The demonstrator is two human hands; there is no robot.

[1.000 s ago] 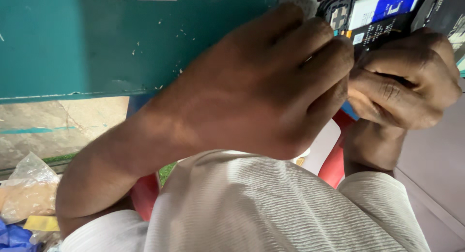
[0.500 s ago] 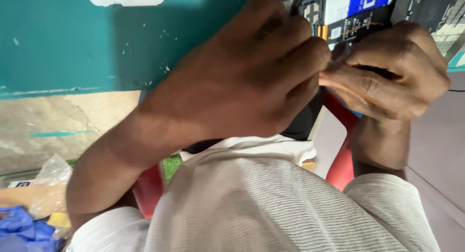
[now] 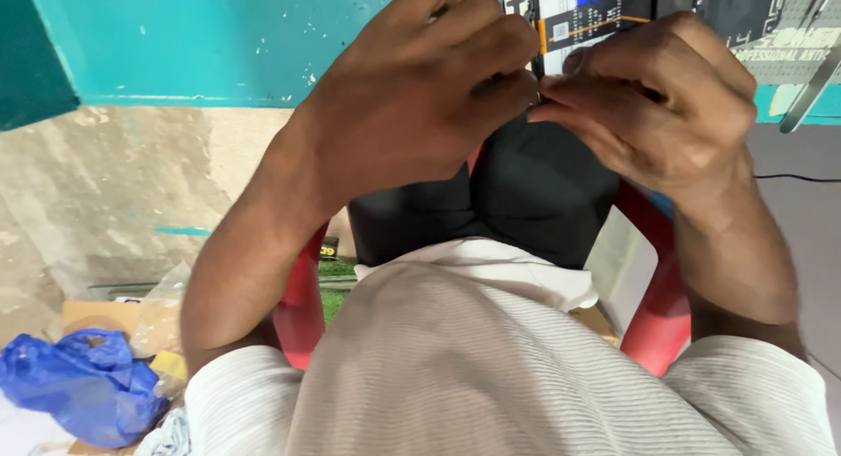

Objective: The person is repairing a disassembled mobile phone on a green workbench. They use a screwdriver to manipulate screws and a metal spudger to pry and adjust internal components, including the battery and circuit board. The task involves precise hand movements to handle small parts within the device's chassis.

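Left hand: fingers curled, tips pressed against those of the right hand; whatever is pinched there too small and hidden to tell
Right hand: fingers bent inward, thumb and forefinger closed tip to tip at the meeting point with the left
Both hands together, raised just in front of a flat printed mat: dark ground, white panel, blue patch, thin orange band, small pale lettering at its right part; lies directly behind the fingertips, partly covered by them
Painted teal panel, behind and left of the left hand: smooth, chipped with pale specks, a white label cut off at the top edge
Red plastic chair, below the hands: rounded glossy arms on both sides of the lap
Dark trousers, under the hands: matte black cloth
Ribbed pale shirt, nearest the camera: fine horizontal weave
Blue plastic bag, far below and left of the left hand: crumpled, glossy, on the floor beside clear wrapping and brown cardboard
Concrete floor: rough, stained grey-beige
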